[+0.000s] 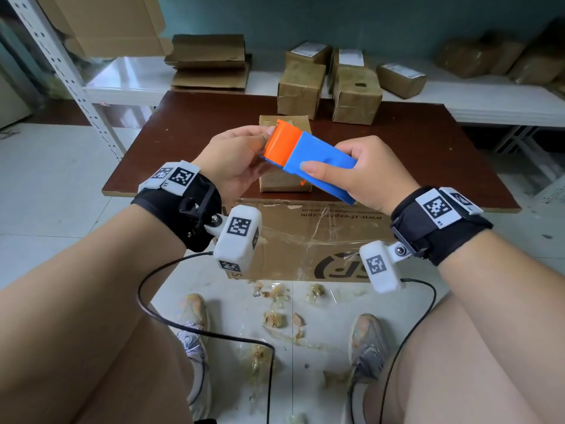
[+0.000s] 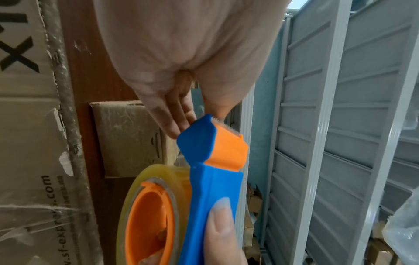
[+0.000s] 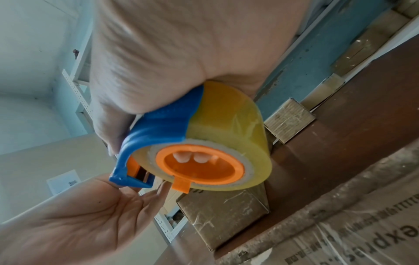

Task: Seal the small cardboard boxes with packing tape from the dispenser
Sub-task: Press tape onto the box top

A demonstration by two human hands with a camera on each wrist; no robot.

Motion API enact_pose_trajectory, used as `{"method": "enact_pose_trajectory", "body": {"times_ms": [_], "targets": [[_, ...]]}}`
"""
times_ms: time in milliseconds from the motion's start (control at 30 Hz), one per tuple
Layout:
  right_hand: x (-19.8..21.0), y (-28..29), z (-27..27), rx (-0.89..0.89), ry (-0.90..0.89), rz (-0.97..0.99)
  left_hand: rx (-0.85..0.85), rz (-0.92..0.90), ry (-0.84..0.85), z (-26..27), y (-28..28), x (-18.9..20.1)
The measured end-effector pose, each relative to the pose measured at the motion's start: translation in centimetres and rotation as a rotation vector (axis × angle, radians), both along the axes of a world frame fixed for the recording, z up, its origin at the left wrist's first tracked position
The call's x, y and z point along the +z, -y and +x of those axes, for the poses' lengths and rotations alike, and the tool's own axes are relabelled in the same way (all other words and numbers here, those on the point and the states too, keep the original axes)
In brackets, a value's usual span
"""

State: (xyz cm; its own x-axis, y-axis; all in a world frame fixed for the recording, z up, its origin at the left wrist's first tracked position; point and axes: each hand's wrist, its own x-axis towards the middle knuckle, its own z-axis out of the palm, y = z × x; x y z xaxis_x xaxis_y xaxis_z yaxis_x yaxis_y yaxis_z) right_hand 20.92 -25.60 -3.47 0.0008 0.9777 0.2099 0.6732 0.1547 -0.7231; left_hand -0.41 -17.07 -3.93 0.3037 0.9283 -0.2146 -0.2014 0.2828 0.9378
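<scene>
Head view: your small box (image 1: pixel 281 183) sits mostly hidden behind the dispenser (image 1: pixel 318 160) | tape roll (image 3: pixel 229 123) screened there by that dispenser | your left hand (image 1: pixel 229 157): fingertips vanish behind the orange cutter (image 1: pixel 286 142), grip unclear | far parcel labels (image 1: pixel 400 70) too small to read
</scene>
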Motion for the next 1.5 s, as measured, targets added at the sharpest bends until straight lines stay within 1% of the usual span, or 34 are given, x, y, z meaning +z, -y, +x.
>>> {"method": "enact_pose_trajectory", "body": {"times_ms": [233,467,600,733,767,900,1067,1133,1233,1300,1400,1433,1500], "targets": [[0.3,0.7,0.7,0.007,0.045,-0.022,0.003,-0.016,-0.087,0.1,0.1,-0.4],[0.3,1.6,1.0,-0.025,0.066,-0.012,0.063,-0.035,-0.072,0.8,0.1,-0.7],[0.3,2.2,0.9,-0.041,0.083,-0.012,0.090,-0.070,-0.110,1.5,0.1,-1.0],[0.2,2.6,1.0,-0.124,0.154,-0.038,0.229,-0.157,-0.171,0.5,-1.3,-0.8],[0.0,2.7,1.1,-0.147,0.164,-0.048,0.245,-0.155,-0.189,0.0,-1.7,-1.0],[-0.4,3.5,1.3,-0.199,0.200,-0.039,0.213,0.053,-0.191,-0.6,-1.3,-1.3],[-0.3,2.7,1.1,-0.241,0.342,0.007,0.313,0.315,-0.160,0.7,-0.4,-0.4],[-0.3,2.2,1.1,-0.279,0.357,0.009,0.346,0.410,-0.145,1.1,-0.2,-0.3],[-0.2,1.8,1.5,-0.362,0.348,0.024,0.346,0.490,-0.120,1.8,0.5,0.0],[0.2,1.6,1.5,-0.431,0.361,0.031,0.310,0.573,-0.180,2.6,1.2,0.2],[0.9,1.1,1.5,-0.502,0.374,0.009,0.255,0.689,-0.331,4.5,2.5,-0.1],[1.0,0.9,1.4,-0.514,0.372,0.000,0.254,0.701,-0.358,5.1,2.7,-0.3],[1.1,0.4,1.5,-0.532,0.362,-0.021,0.278,0.675,-0.359,6.0,2.7,-0.4]]}}
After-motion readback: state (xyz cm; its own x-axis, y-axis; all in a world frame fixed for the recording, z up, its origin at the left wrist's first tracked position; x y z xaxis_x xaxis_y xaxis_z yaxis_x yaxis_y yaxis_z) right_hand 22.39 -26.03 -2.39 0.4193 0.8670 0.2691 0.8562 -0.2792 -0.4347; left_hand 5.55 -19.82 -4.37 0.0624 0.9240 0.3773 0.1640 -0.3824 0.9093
